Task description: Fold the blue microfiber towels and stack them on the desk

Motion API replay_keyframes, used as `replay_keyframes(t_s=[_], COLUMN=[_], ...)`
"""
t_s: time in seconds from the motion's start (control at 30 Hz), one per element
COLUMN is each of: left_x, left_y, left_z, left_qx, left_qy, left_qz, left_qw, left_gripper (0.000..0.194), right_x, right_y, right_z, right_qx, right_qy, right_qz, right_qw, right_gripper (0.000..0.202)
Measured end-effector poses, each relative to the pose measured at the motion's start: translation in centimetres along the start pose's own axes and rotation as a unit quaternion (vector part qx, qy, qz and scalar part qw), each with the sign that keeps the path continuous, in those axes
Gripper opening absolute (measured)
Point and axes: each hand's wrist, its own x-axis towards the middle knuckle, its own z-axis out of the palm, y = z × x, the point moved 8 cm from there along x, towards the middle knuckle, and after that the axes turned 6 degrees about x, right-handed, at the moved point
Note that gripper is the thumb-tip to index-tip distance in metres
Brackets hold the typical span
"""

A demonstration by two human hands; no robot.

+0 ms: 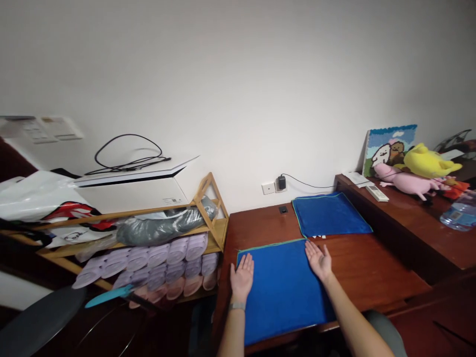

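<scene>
A blue cloth (pixel 278 292) with a green stitched edge lies spread flat on the reddish-brown wooden desk (pixel 256 225). Over its left edge is my left hand (pixel 241 278), palm up with the fingers stretched out and nothing in it. My right hand (pixel 319 260) is at the cloth's upper right corner, also palm up, fingers extended and holding nothing. Whether either hand touches the cloth, I cannot tell. Behind the right hand, a second blue cloth (pixel 330 215) lies folded or flat towards the wall, with small white bits at its near edge.
On the left stands a wooden rack (pixel 219 233) with rows of lilac and pink slippers (pixel 158 255) and a white box (pixel 137 191) on top. A raised shelf on the right bears a remote control (pixel 377 193), plush toys (pixel 427 161) and a water bottle (pixel 461 213). A black plug (pixel 281 182) sits in the wall socket.
</scene>
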Motion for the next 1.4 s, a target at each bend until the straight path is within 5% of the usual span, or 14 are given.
replay_keyframes(t_s=[0.07, 0.13, 0.3, 0.4, 0.5, 0.63, 0.7, 0.77, 0.93, 1.03, 1.1, 1.2, 1.3, 1.4], left_x=[-0.4, -1.2, -5.2, -7.2, -8.2, -10.0, -11.4, -12.9, -14.7, -14.3, -14.0, -14.0, -14.8, -16.1], left_y=[2.3, 2.0, -7.3, -10.6, -8.3, -1.3, 1.1, 1.0, -8.2, -12.8, -13.5, -11.3, -6.7, -2.6], left_z=[-0.2, 0.5, 3.9, 2.1, -1.2, -4.4, -4.1, -2.0, 3.6, 2.8, 1.3, -1.5, -3.8, -4.2], left_qx=[-0.006, -0.007, 0.018, 0.038, 0.051, 0.049, 0.04, 0.036, 0.051, 0.053, 0.051, 0.072, 0.104, 0.09], left_qy=[0.015, 0.004, -0.133, -0.101, -0.043, 0.012, 0.004, -0.044, -0.126, -0.105, -0.1, -0.084, -0.03, 0.0], left_qz=[0.033, 0.045, -0.052, -0.098, -0.101, -0.047, 0.006, 0.031, -0.052, -0.086, -0.089, -0.079, -0.04, 0.005], left_qw=[0.999, 0.999, 0.99, 0.989, 0.993, 0.998, 0.999, 0.998, 0.989, 0.989, 0.99, 0.991, 0.993, 0.996], left_gripper=[0.064, 0.061, 0.062, 0.068, 0.066, 0.06, 0.058, 0.057, 0.06, 0.058, 0.054, 0.048, 0.045, 0.048], right_x=[-0.4, -1.3, -5.7, -7.9, -8.6, -9.0, -9.8, -11.1, -14.0, -14.1, -13.5, -12.2, -11.5, -12.1], right_y=[-2.2, -1.9, 6.7, 9.8, 6.9, -0.9, -3.1, -2.6, 8.1, 13.4, 13.7, 10.0, 4.0, 0.5], right_z=[-0.1, 0.4, 1.1, -1.1, -3.2, -4.6, -4.2, -2.8, -0.1, -2.0, -3.8, -5.6, -6.2, -5.2], right_qx=[0.004, 0.011, 0.022, 0.004, -0.01, -0.011, -0.001, 0.005, -0.029, -0.056, -0.064, -0.066, -0.054, -0.034], right_qy=[0.027, 0.017, -0.098, -0.083, -0.06, -0.017, -0.007, -0.034, -0.118, -0.102, -0.079, -0.056, -0.019, -0.003], right_qz=[-0.027, -0.033, 0.076, 0.137, 0.105, 0.002, -0.035, -0.041, 0.054, 0.081, 0.07, 0.038, -0.007, -0.018], right_qw=[0.999, 0.999, 0.992, 0.987, 0.993, 1.0, 0.999, 0.999, 0.991, 0.99, 0.992, 0.996, 0.998, 0.999], right_gripper=[0.047, 0.047, 0.051, 0.05, 0.047, 0.047, 0.049, 0.051, 0.048, 0.039, 0.036, 0.036, 0.04, 0.045])
